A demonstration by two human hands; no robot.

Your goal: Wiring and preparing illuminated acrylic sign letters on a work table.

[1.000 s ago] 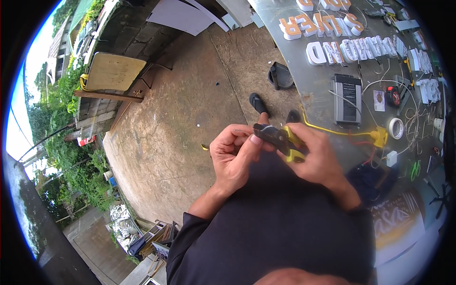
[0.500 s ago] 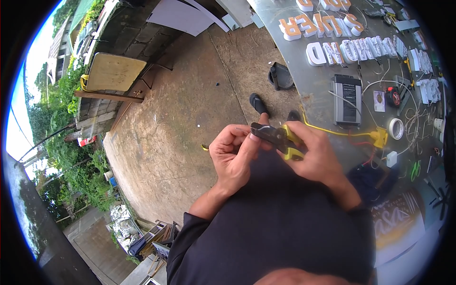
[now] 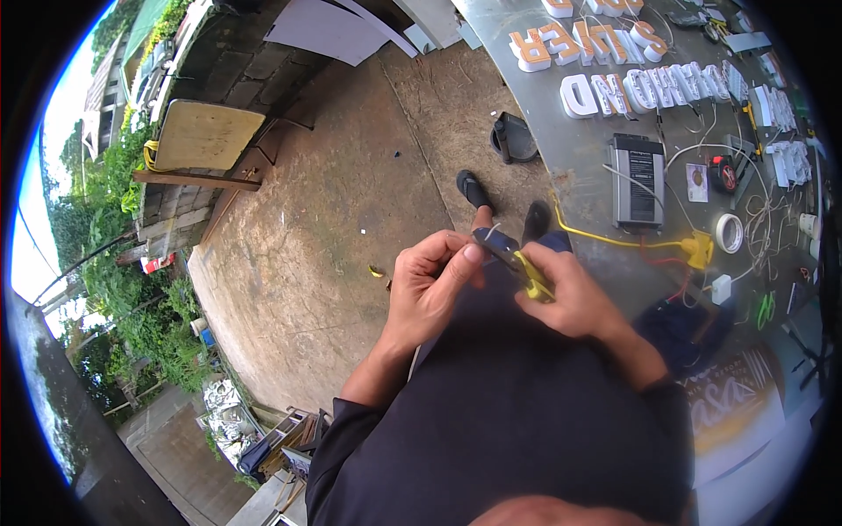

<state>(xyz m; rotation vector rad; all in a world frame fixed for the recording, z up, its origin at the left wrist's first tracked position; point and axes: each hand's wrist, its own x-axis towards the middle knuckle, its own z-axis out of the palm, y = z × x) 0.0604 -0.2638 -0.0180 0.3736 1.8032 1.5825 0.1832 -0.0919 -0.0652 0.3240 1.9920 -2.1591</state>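
In front of the dark shirt (image 3: 517, 403): one pair of yellow-handled pliers (image 3: 532, 276), held up in the air.
Pliers' lie: the long axis slants from handles at lower right to a dark nose at upper left; the nose sits just right of the left thumb, touching or nearly so.
Right hand (image 3: 574, 294): wrapped around the handles, hence the nearer to them.
Left hand (image 3: 430, 289): fingers curled, thumb and forefinger close together beside the nose; whether they pinch anything cannot be told.
Pale strip (image 3: 493, 230): one, thin, at the nose; whether the jaws grip it is unclear.
Counter (image 3: 570, 153), to the right: one power-supply box (image 3: 638, 180), one tape measure (image 3: 724, 174), one white tape roll (image 3: 720, 235), one pair of green scissors (image 3: 766, 309).
Channel letters (image 3: 579, 95): two rows, plus part of a third.
Floor (image 3: 324, 263): two dark shoes (image 3: 471, 189).
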